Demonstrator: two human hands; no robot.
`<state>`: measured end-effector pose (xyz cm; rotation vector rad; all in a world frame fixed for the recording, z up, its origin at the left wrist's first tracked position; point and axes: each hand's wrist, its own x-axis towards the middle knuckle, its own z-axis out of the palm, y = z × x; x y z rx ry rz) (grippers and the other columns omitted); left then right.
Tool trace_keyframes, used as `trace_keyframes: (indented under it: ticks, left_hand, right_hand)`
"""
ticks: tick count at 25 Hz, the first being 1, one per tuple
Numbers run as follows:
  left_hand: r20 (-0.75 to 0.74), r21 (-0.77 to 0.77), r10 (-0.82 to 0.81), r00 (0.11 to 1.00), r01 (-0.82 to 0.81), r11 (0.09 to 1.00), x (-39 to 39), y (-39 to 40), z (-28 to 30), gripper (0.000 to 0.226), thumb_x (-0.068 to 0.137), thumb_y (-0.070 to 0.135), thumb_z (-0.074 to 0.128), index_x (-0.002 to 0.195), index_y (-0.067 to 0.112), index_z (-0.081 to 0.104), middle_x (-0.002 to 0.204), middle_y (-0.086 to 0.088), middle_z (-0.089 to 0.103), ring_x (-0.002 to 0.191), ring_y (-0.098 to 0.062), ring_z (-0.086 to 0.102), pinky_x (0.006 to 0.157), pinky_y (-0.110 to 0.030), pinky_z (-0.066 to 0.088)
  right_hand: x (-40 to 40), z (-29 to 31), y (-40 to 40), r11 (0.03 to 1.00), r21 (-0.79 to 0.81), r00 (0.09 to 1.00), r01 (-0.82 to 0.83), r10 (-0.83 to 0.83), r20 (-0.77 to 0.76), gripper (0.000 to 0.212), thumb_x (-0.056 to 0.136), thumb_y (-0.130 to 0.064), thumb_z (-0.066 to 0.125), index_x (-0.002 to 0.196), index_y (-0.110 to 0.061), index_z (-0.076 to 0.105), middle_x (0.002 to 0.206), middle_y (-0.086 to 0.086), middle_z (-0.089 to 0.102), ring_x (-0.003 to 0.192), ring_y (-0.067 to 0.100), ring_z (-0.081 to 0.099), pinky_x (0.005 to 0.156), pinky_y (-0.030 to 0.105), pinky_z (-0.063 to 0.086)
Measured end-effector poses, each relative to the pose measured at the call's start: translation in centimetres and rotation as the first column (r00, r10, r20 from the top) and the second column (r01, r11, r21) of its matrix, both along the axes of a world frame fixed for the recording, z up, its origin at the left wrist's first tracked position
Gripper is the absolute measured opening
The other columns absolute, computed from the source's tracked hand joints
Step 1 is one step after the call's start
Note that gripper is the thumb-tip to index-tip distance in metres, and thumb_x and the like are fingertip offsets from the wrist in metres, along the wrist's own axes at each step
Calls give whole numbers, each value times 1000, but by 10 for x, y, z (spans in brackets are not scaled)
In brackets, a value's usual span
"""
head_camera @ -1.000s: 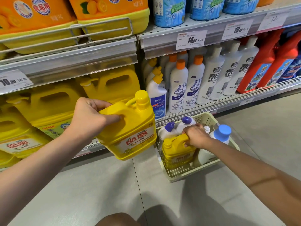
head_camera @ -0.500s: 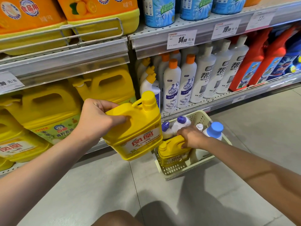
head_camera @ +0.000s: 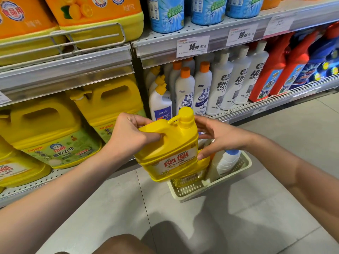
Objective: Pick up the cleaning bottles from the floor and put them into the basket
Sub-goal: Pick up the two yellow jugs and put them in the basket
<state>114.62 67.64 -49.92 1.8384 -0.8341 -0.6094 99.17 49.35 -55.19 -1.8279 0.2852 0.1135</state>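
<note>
My left hand (head_camera: 128, 136) grips the handle of a yellow detergent jug (head_camera: 172, 151) and holds it in the air, just over the left end of the cream basket (head_camera: 236, 173) on the floor. My right hand (head_camera: 218, 136) has its fingers spread against the jug's right side, thumb low on the label edge. In the basket stand a second yellow jug (head_camera: 194, 178), mostly hidden behind the held one, and a white bottle with a blue cap (head_camera: 227, 162).
Shop shelves run along the back, with large yellow jugs (head_camera: 47, 132) at lower left and white bottles (head_camera: 223, 79) and red bottles (head_camera: 269, 74) at right. Grey tiled floor (head_camera: 238, 217) lies around the basket. A knee (head_camera: 121, 244) shows at the bottom edge.
My left hand has carried the yellow jug to the right, over the basket. My right hand let go of the jug inside the basket and rose to the held jug's side.
</note>
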Motion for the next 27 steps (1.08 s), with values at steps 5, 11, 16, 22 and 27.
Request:
trace_keyframes:
  ticks: [5,11,16,22,27]
  left_hand:
    - [-71,-2,-39,997,39,999,-6,-13,-6,16,51,8,80,54,21,72,47,10,67,53,-9,62,49,-23,51]
    - [-151,-17,-95,984,93,996,-8,-21,-7,16,54,4,80,66,13,74,53,5,70,58,-16,65,53,-27,54]
    - [-188,-12,-140,972,140,990,-17,-26,-21,16,57,-2,78,68,10,74,53,5,70,58,-16,65,52,-26,54]
    - [-167,43,-220,961,230,972,-27,-34,-37,17,62,-2,77,73,11,75,59,4,72,59,-11,65,56,-26,56]
    - [-177,108,-283,943,304,946,-29,-37,-50,19,66,5,77,85,6,73,89,-22,73,81,-33,70,74,-45,57]
  right_hand:
    - [-8,-6,4,991,-30,992,127,-127,5,73,60,-1,80,113,-35,45,115,-15,59,103,-10,57,87,14,49]
    - [-20,6,-2,988,-67,990,137,-135,28,67,61,1,79,110,-34,49,108,-15,61,101,-7,59,77,17,54]
    - [-29,0,-6,988,-108,993,114,-117,-24,68,60,-5,81,112,-35,49,111,-12,62,108,-1,57,82,20,54]
    - [-41,-24,-5,977,-133,983,168,-177,-56,65,62,-4,80,105,-40,47,108,-15,59,97,-12,57,80,14,52]
    - [-45,-40,-4,964,-201,978,171,-192,-87,65,64,-5,79,104,-40,42,105,-17,56,95,-3,60,84,14,51]
